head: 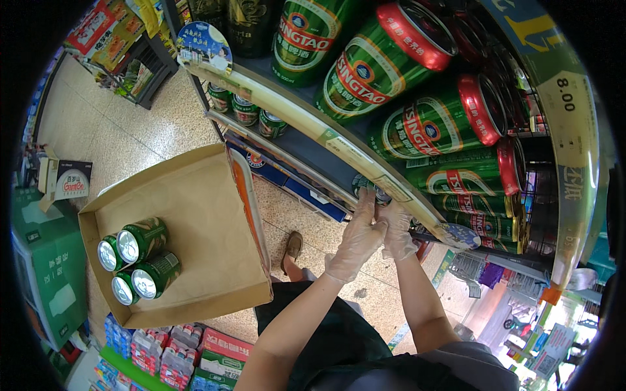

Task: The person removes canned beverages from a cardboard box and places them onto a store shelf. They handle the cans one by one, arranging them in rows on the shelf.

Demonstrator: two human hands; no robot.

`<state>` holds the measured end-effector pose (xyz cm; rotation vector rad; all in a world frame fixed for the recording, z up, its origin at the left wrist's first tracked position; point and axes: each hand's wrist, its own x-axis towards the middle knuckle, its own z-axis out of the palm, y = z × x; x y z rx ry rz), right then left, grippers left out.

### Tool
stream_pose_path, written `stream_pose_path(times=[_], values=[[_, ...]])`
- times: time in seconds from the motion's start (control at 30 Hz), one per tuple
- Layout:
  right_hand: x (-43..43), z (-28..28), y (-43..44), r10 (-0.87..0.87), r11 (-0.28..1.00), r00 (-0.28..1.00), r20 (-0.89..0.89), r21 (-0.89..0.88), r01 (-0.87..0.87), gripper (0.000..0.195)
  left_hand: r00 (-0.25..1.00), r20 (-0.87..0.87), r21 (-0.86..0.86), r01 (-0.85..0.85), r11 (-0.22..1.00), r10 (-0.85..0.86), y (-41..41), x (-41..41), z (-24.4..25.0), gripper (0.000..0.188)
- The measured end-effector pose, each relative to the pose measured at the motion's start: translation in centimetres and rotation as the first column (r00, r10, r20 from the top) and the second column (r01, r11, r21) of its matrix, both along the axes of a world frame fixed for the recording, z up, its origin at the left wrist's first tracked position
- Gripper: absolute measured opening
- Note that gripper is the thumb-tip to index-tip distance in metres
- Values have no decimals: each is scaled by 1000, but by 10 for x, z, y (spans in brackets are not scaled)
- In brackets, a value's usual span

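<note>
Both my hands wear clear plastic gloves and reach into the lower shelf [313,159] of a store rack. The fingers of my left hand [357,239] overlap a green can [363,182] there; whether they grip it is unclear. Close against it, my right hand [397,229] has its fingers partly hidden under the upper shelf's front edge [313,124]. A second can top [382,196] shows between the fingers and that edge. To my left is an open cardboard tray [205,195] with several green cans [150,273] grouped in one corner.
Large green Tsingtao cans [364,73] with red or gold rims crowd the upper shelf above my hands. Smaller cans [244,110] stand at the lower shelf's far end. Green cartons [54,273] and shrink-wrapped drink packs [166,349] lie left and below. A shoe [292,247] shows on the speckled floor.
</note>
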<state>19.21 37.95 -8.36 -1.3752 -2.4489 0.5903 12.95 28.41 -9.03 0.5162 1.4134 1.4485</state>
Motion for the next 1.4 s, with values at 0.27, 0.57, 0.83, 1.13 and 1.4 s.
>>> stream_pose_path(times=[0.27,0.57,0.83,1.13,1.4], values=[[-11,14,4,-42,995,976,212,-74,59,46,1000,1,22,-7,1000,7,-8,-5,3,77],[-12,5,-1,-127,987,944,305,132,90,63,993,-120,-23,3,1000,-6,-70,5,33,63],[-36,30,-83,280,936,959,-40,234,-264,54,846,-286,263,-383,886,451,-164,-57,104,44],[-179,87,-198,636,675,623,-455,-61,-735,56,371,-598,251,-755,605,711,-285,-137,115,53],[-287,87,-246,943,277,263,-202,45,-960,73,423,-894,-124,-551,825,147,-306,-182,122,69]])
